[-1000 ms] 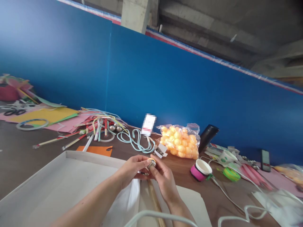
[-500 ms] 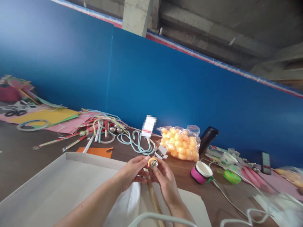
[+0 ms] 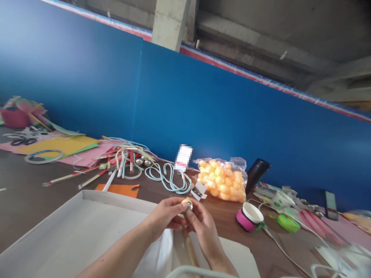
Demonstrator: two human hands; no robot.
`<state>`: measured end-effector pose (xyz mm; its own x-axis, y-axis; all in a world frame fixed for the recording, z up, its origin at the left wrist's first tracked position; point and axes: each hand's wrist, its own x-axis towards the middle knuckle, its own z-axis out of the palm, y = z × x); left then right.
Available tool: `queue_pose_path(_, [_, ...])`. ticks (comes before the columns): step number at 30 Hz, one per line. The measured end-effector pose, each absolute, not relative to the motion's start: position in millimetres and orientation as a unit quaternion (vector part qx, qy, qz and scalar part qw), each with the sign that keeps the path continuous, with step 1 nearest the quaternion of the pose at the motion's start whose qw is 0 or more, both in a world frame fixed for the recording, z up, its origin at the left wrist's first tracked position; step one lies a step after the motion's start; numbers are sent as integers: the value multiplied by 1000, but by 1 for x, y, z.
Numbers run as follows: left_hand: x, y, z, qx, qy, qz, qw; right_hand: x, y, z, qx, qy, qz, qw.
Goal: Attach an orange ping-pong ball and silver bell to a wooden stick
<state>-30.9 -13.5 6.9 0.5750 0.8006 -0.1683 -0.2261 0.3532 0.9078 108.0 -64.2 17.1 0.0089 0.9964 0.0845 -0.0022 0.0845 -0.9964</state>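
Over the front edge of a white tray-like box lid (image 3: 110,210), both hands meet around one small object. It is an orange ball (image 3: 186,201) with a shiny silver bell (image 3: 190,205) at its near side; whether the bell sits inside it or against it I cannot tell. My left hand (image 3: 168,214) pinches the left side, thumb along the ball. My right hand (image 3: 204,227) is closed on the right side, thumb at the bell. Beneath the hands runs a brown stick (image 3: 190,251); its upper end is hidden by the fingers.
Beyond the hands lie a bag of orange balls (image 3: 222,179), a small white box (image 3: 198,191) and a blue lanyard (image 3: 165,181). A pink tape roll (image 3: 246,222) and black cylinder (image 3: 256,173) are right; coloured paper (image 3: 60,146) and scissors (image 3: 23,141) are left.
The view has shifted slightly, so everything sits a little lower and further right. Both hands keep hold of the orange ball and bell; the fingers now cover more of the ball.
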Motion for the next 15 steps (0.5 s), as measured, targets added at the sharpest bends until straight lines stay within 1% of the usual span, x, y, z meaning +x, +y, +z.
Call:
queue_pose_path(7, [-30,-10,5,427,257,366,786,111,-62,12,-488,-511,476,524])
queue_pose_path(11, [-33,-7,4,392,281,399,780,122,-58,5,-497,-511,463,527])
queue_pose_path(13, [-35,-5,5,379,292,408,778,127,-56,-1,-520,-525,447,504])
queue_pose_path(15, [-37,-3,6,370,297,415,776,132,-55,-7,-549,-554,422,462])
